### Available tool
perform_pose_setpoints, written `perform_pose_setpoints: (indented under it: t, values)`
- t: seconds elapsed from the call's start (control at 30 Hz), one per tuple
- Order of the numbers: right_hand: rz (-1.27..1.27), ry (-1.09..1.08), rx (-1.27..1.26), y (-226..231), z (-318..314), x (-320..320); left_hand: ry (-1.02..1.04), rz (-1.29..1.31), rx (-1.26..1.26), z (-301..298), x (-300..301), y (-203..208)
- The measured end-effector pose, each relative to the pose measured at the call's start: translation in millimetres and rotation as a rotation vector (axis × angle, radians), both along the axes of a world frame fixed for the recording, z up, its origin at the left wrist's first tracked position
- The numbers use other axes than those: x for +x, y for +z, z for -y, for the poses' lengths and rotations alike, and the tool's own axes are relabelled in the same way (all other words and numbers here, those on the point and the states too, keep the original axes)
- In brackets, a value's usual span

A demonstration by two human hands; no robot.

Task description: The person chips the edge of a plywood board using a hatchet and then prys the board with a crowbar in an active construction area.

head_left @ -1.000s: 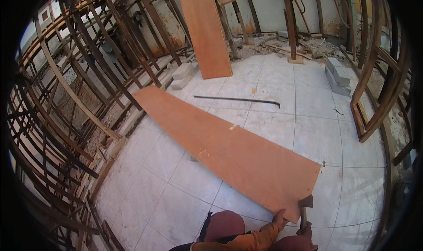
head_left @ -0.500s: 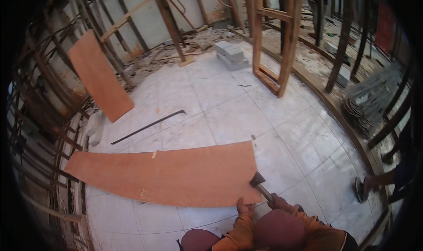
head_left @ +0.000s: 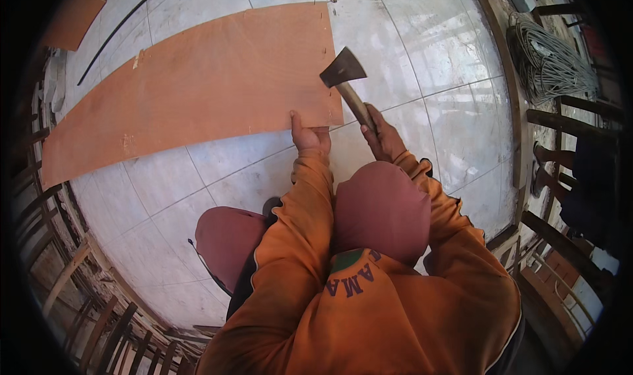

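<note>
A long reddish-brown plywood sheet point(head_left: 191, 85) lies flat on the pale tiled floor. My left hand point(head_left: 308, 136) grips its near right corner, thumb on top. My right hand point(head_left: 382, 132) holds the wooden handle of a hatchet point(head_left: 344, 72), whose dark metal head hangs just beyond the sheet's right edge. I am crouched, with both knees in maroon trousers and orange sleeves filling the lower part of the view.
A thin dark metal rod point(head_left: 119, 29) lies on the tiles beyond the sheet. Another plywood piece point(head_left: 72, 19) shows at top left. Wooden framing point(head_left: 59, 289) rings the floor. A coil of grey cable point(head_left: 550, 58) and another person's feet point(head_left: 547, 167) are at right.
The view has swung down and closer to the sheet's corner. My left hand now grips the plywood corner, and the hatchet has risen beside the sheet's right edge.
</note>
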State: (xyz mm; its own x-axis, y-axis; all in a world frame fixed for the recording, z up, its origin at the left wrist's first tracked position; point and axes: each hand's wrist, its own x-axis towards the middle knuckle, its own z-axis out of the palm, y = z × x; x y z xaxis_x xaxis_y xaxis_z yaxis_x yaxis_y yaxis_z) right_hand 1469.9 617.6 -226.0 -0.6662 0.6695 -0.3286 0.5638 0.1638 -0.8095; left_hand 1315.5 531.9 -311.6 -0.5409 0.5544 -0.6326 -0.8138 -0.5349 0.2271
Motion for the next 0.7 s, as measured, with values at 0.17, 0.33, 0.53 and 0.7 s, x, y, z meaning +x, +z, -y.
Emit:
perform_pose_setpoints:
  t: [0.17,0.33,0.53,0.7]
  values:
    - [-0.049,0.065,0.084,76.9,-19.1,-12.5,-0.042,-0.058,-0.040,0.0,-6.3,0.3]
    - [0.424,0.352,0.112,65.1,-49.0,-2.9,-0.107,-0.059,-0.076,-10.7,-0.7,-4.2]
    - [0.277,0.386,0.229,87.7,-49.2,-1.1,-0.117,-0.090,-0.041,-9.5,-12.8,-12.1]
    - [0.093,0.236,0.353,56.1,-23.4,6.9,-0.099,-0.057,-0.066,-6.9,-7.4,-8.4]
